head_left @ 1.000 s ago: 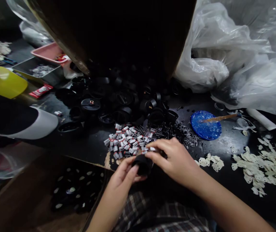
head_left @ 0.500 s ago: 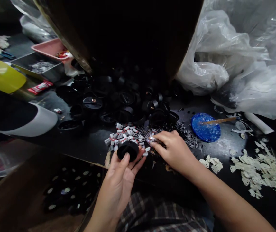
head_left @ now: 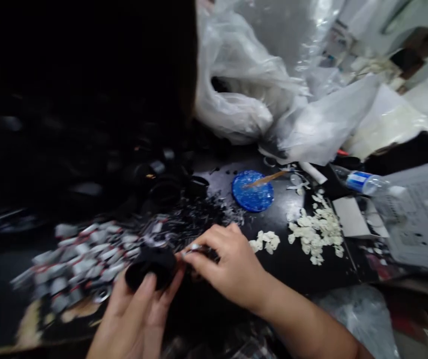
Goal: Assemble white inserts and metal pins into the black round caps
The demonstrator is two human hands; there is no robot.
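My left hand point(head_left: 139, 309) is wrapped round a black round plastic cup point(head_left: 152, 267), thumb inside its open side. My right hand point(head_left: 225, 259) is closed in a pinch just right of the cup, its fingertips close to my left fingers. A small whitish bit point(head_left: 195, 247) shows at the pinch, too blurred to name. Left of the cup lies a blurred heap of small grey-white cylinders point(head_left: 94, 254) with red bands. Behind my hands are small dark slender pieces point(head_left: 202, 212).
A blue round lid point(head_left: 253, 192) has a wooden stick point(head_left: 266, 178) across it. Cream flat pieces point(head_left: 317, 232) lie in piles on the right. Plastic bags point(head_left: 244, 94) stand behind, a bottle point(head_left: 363, 182) at far right. Dark round parts fill the back left.
My view has swung right, so the table's contents sit further left in the picture. My right hand has come away from the cylinder heap, to beside the cup in my left hand.
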